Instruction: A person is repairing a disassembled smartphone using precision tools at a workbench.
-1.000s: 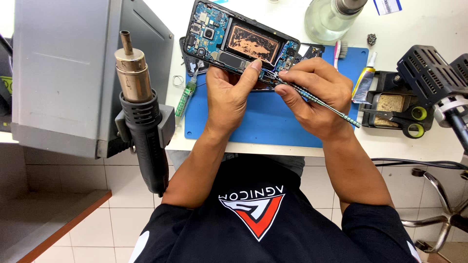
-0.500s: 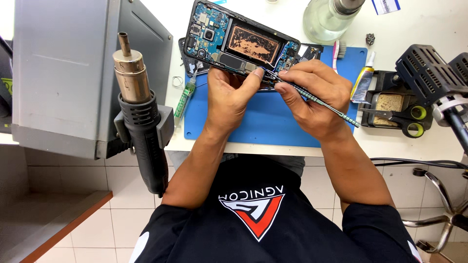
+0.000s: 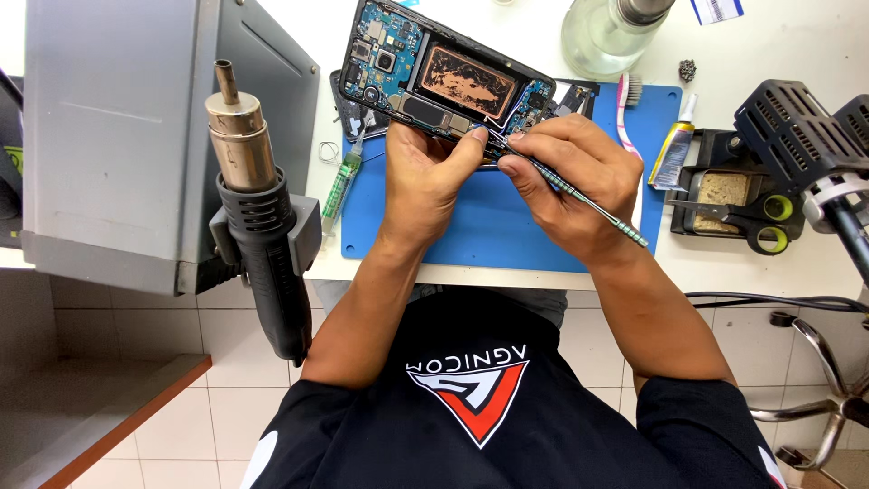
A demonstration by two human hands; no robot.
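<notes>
My left hand [image 3: 425, 181] gripped the opened phone [image 3: 444, 77] at its 6 o'clock edge; my right hand [image 3: 570, 177] pinched a screwdriver [image 3: 588, 201].

Black short-sleeved shirt [image 3: 507, 426] — red-white emblem
</notes>
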